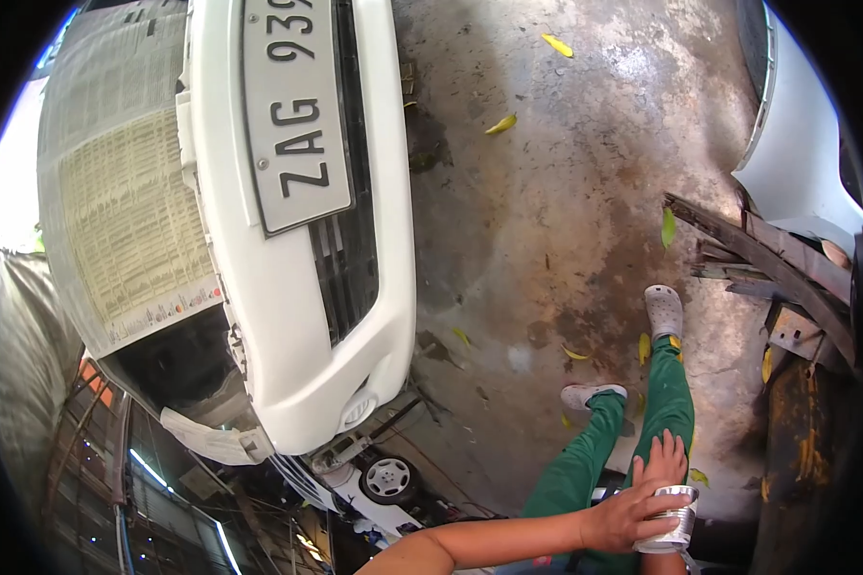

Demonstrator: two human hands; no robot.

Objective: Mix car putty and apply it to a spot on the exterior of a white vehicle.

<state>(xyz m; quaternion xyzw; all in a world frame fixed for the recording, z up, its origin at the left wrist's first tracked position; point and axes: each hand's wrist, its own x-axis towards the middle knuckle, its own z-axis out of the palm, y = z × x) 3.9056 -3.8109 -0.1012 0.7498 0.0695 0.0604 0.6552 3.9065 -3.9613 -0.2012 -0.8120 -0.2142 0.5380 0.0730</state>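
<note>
My left hand (633,518) is wrapped around a small silver metal can (679,525) at the lower right, close above my lap. The can is tilted, and its inside cannot be made out. Just beyond it, my right hand (661,462) lies on my green trouser leg (668,402) with its fingers spread. The can and my left hand hide part of the right wrist.
A white car bumper (288,402) with a licence plate (297,115) fills the left side, backed by taped newspaper (139,230). Wooden planks (767,259) and a silver car panel (801,134) are at right. Yellow leaves (501,124) dot the concrete floor (527,220).
</note>
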